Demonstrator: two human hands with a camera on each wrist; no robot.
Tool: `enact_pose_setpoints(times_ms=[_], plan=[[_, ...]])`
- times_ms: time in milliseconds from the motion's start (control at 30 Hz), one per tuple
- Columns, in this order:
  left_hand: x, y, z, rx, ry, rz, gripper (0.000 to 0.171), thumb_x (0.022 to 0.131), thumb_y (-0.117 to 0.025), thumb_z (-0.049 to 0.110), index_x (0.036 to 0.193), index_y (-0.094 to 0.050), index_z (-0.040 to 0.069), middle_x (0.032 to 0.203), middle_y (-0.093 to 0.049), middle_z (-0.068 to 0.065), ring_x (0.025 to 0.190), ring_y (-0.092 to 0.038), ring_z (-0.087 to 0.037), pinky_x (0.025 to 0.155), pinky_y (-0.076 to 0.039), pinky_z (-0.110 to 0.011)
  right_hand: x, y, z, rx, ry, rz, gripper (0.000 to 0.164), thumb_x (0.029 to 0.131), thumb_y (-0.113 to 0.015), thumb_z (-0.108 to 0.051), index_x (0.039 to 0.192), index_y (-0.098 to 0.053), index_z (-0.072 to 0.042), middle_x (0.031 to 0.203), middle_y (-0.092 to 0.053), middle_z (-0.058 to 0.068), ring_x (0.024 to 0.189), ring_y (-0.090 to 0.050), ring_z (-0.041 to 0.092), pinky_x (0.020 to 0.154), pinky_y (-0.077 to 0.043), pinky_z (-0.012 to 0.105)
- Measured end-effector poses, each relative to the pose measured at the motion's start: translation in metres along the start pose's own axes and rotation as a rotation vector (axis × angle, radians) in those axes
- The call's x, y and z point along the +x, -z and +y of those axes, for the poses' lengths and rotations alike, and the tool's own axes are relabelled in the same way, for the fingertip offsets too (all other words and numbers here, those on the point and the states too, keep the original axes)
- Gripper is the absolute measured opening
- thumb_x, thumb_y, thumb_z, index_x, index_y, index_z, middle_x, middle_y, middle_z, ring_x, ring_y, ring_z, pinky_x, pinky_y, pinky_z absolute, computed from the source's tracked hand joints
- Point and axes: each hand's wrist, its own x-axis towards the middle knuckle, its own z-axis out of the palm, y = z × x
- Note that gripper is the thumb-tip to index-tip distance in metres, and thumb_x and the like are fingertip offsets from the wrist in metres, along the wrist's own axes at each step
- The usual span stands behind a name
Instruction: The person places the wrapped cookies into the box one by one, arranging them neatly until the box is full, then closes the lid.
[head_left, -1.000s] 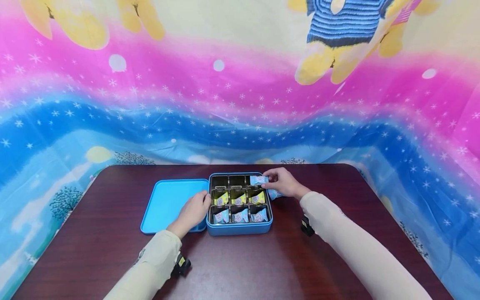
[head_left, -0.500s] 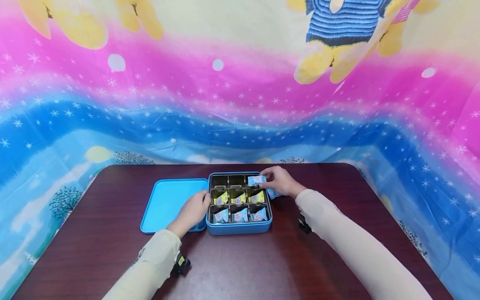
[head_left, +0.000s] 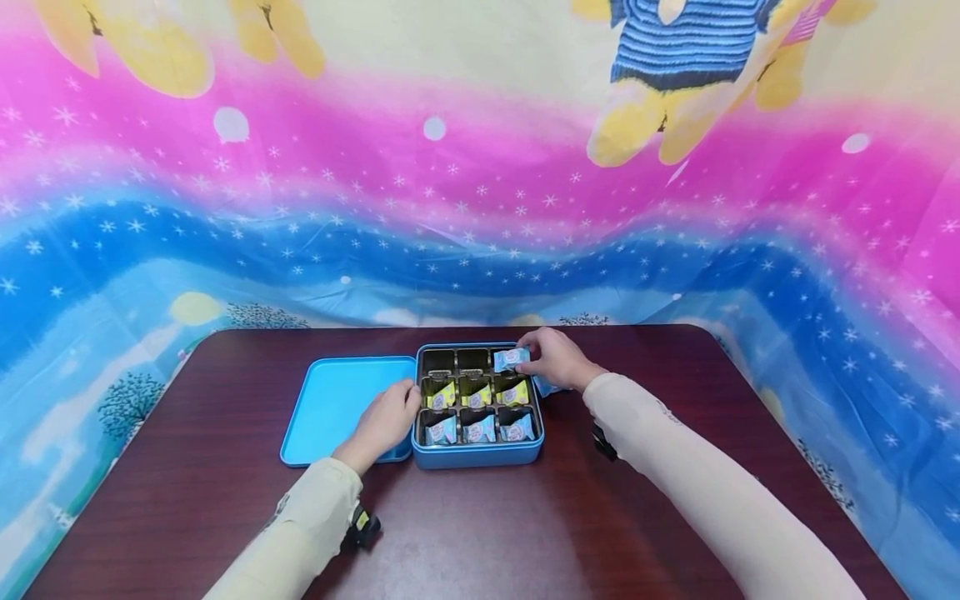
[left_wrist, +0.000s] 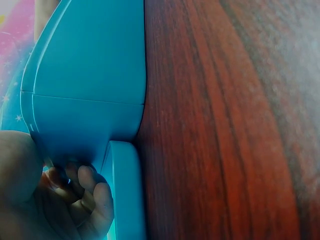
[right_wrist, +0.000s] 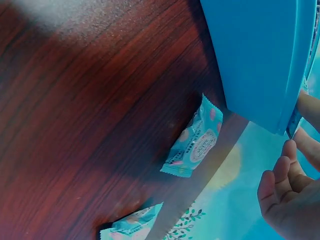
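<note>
A blue box (head_left: 477, 458) with a black divided insert stands mid-table. Yellow-wrapped candies (head_left: 477, 395) fill its middle row, blue-wrapped candies (head_left: 480, 430) the front row. Over the back right compartment, my right hand (head_left: 558, 358) pinches a blue-wrapped candy (head_left: 510, 359) between thumb and fingers. The compartments to its left hold nothing. At the box's left side, my left hand (head_left: 382, 421) holds the rim, its fingers (left_wrist: 102, 200) curled against the wall in the left wrist view.
The blue lid (head_left: 337, 400) lies left of the box, partly under my left forearm and hand. Right of the box, the right wrist view shows a loose blue-wrapped candy (right_wrist: 197, 142) and another wrapped candy (right_wrist: 132, 225). A patterned cloth (head_left: 480, 208) hangs behind the table.
My right hand has shifted slightly left with the candy, farther over the back right compartment. The left hand keeps its place at the box.
</note>
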Motion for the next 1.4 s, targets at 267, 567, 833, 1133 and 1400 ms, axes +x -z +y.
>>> enact_pose_setpoints(times_ms=[267,567,833,1133,1400], plan=[[0.000,0.000,0.001,-0.006,0.001,-0.001,0.032,0.108,-0.038,0.029,0.083,-0.050,0.012,0.070,-0.047,-0.006,0.058,-0.044,-0.020,0.055,-0.035,-0.032,0.003,-0.001,-0.005,-0.068,-0.009,-0.008,0.041,0.093,-0.074,-0.026,0.131,-0.066,-0.010,0.109,-0.061,0.009,0.079,-0.052,0.019,0.070,-0.043,0.034],[-0.002,0.000,0.001,-0.005,-0.006,0.007,0.032,0.108,-0.038,0.028,0.083,-0.050,0.012,0.070,-0.047,-0.006,0.059,-0.044,-0.020,0.056,-0.035,-0.032,0.005,0.000,-0.012,-0.123,0.009,-0.029,0.040,0.093,-0.074,-0.025,0.129,-0.067,-0.009,0.118,-0.066,0.012,0.090,-0.060,0.021,0.082,-0.051,0.040],[0.000,0.000,0.000,0.011,-0.014,0.012,0.029,0.107,-0.040,0.027,0.085,-0.051,0.012,0.072,-0.047,-0.006,0.063,-0.045,-0.020,0.059,-0.036,-0.033,0.005,-0.002,-0.019,-0.216,0.036,-0.020,0.039,0.093,-0.073,-0.027,0.128,-0.068,-0.008,0.129,-0.068,0.012,0.116,-0.064,0.028,0.098,-0.050,0.048],[0.000,0.000,0.000,0.005,-0.004,0.003,0.031,0.108,-0.039,0.027,0.084,-0.051,0.012,0.072,-0.048,-0.006,0.062,-0.045,-0.020,0.058,-0.036,-0.032,0.008,-0.012,-0.023,-0.323,0.035,0.030,0.035,0.092,-0.074,-0.031,0.123,-0.072,-0.014,0.125,-0.069,0.007,0.114,-0.061,0.028,0.093,-0.037,0.046],[0.000,0.000,0.000,0.005,-0.005,0.006,0.031,0.108,-0.039,0.028,0.083,-0.051,0.012,0.072,-0.048,-0.006,0.061,-0.044,-0.020,0.058,-0.036,-0.032,0.009,-0.014,-0.024,-0.368,0.058,0.014,0.034,0.094,-0.073,-0.032,0.123,-0.073,-0.015,0.127,-0.068,0.007,0.111,-0.059,0.030,0.085,-0.032,0.041]])
